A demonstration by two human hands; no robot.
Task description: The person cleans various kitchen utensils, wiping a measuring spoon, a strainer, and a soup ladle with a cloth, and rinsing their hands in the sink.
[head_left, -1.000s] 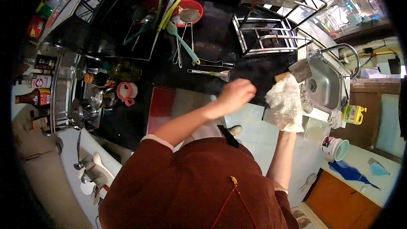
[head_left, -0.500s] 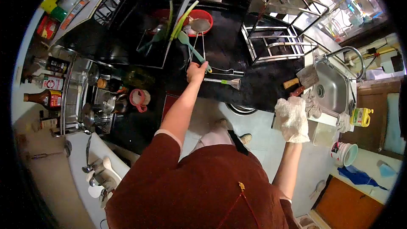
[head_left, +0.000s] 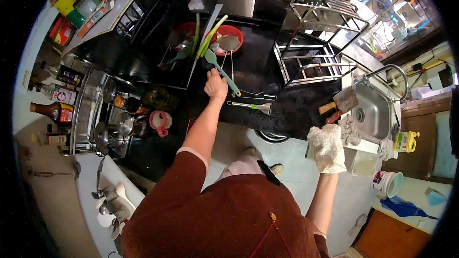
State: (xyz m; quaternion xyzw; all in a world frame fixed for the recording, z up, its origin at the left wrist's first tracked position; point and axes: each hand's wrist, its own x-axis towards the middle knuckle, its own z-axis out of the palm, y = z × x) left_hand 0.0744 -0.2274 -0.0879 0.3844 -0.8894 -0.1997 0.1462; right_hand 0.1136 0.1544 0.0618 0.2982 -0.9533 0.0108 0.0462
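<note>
My left hand (head_left: 216, 86) is closed at the black counter's edge, just below the turquoise spatula (head_left: 222, 71); what its fingers hold is too small to make out. Beyond it are long green stalks (head_left: 206, 40) and a red basin (head_left: 234, 32) with a round strainer (head_left: 229, 43) on it. A metal tool with a flat end (head_left: 251, 106) lies to the right of this hand. My right hand is wrapped in a white cloth (head_left: 327, 150) that hides its fingers; only the wrist and forearm show below the cloth.
A metal rack (head_left: 313, 65) stands on the counter. Right of it are a cleaver (head_left: 345, 99), a sponge-like block (head_left: 327, 109) and the sink (head_left: 372, 110). A pink cup (head_left: 160, 122), bottles (head_left: 62, 113) and pots are at the left.
My left hand has moved left and forward to the utensils, and now sits slightly left of where it was beside the spatula. The cloth stays on my right hand. The view has shifted.
</note>
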